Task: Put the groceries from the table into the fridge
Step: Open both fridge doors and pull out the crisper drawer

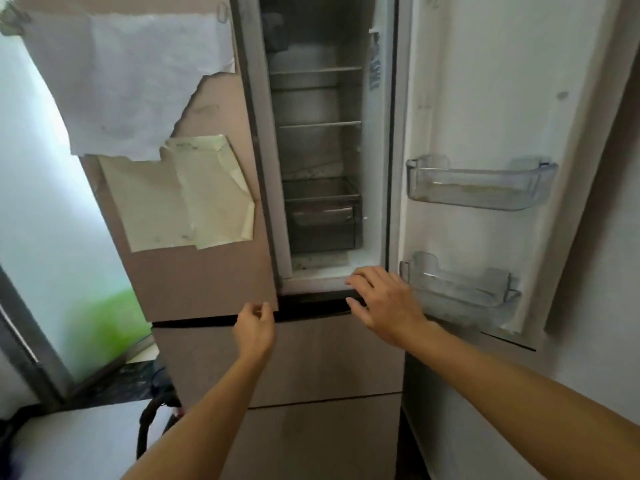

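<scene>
The fridge (322,358) stands straight ahead. Its right upper door (485,81) is swung wide open, showing bare shelves (318,124) and a clear drawer (323,216). The left upper door (194,271) is shut. My left hand (254,329) curls its fingers at the bottom right corner of the left door. My right hand (384,303) reaches with relaxed, spread fingers to the lower sill of the open compartment and holds nothing. No groceries are in view.
Two clear door bins (478,185) (460,285) hang inside the open right door. Torn sheets of paper (180,192) are stuck on the left door. A window (52,237) is at the left, and a white surface (79,441) lies at the lower left.
</scene>
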### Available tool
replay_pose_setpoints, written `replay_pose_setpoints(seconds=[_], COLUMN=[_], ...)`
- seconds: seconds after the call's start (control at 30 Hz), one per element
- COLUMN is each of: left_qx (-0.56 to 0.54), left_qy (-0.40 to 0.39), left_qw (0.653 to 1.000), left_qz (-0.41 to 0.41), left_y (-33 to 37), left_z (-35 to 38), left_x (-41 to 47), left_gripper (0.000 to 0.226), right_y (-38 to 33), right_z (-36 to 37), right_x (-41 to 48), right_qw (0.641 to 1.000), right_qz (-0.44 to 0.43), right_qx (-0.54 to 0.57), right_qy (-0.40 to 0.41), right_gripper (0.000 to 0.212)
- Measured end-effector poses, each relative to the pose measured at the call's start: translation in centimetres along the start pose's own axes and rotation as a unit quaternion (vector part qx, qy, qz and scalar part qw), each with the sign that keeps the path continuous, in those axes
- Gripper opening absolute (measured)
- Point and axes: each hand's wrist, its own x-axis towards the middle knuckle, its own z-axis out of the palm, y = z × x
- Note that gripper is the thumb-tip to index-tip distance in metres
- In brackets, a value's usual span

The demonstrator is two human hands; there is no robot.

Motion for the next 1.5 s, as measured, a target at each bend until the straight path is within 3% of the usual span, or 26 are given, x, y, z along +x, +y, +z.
replay_pose_setpoints(seconds=[0.13,0.23,0.5,0.63,0.73,0.97,1.23,1.37,1.5], left_qx=[-0.174,-0.251,-0.483,-0.547,-0.562,-0.532,-0.446,-0.425,-0.353], left_qy=[0.023,0.03,-0.04,-0.069,-0.089,-0.098,-0.09,-0.101,-0.081], left_qw=[0.964,0.927,0.809,0.76,0.743,0.775,0.838,0.854,0.893], left_qz=[-0.199,-0.276,-0.333,-0.344,-0.353,-0.328,-0.301,-0.282,-0.269], left_y=[-3.2,-4.7,-4.6,-5.0,-5.3,-4.6,-5.8,-6.6,-7.1], left_z=[-2.4,-2.7,-0.6,-0.2,-0.8,-1.6,-5.3,-8.7,-12.0], left_x=[4.8,7.7,13.2,13.0,12.8,11.1,6.4,3.8,2.1], left_gripper=[0.037,0.049,0.073,0.085,0.089,0.082,0.068,0.064,0.059], right_y=[-3.7,-6.0,-8.8,-8.9,-8.9,-9.9,-13.6,-13.1,-12.1], right_z=[3.9,6.7,12.1,13.5,13.6,12.1,9.6,8.3,7.7], right_x=[6.5,11.4,18.2,18.1,17.9,16.8,11.4,9.4,8.5], right_qw=[0.997,0.989,0.963,0.962,0.961,0.963,0.984,0.975,0.962], right_qz=[0.032,0.085,0.164,0.172,0.17,0.168,0.087,0.032,0.099], right_qx=[0.062,0.116,0.21,0.209,0.216,0.209,0.155,0.21,0.241], right_qy=[-0.028,-0.042,-0.044,-0.042,-0.038,-0.032,0.017,0.059,0.078], right_gripper=[0.049,0.061,0.067,0.068,0.071,0.069,0.084,0.065,0.055])
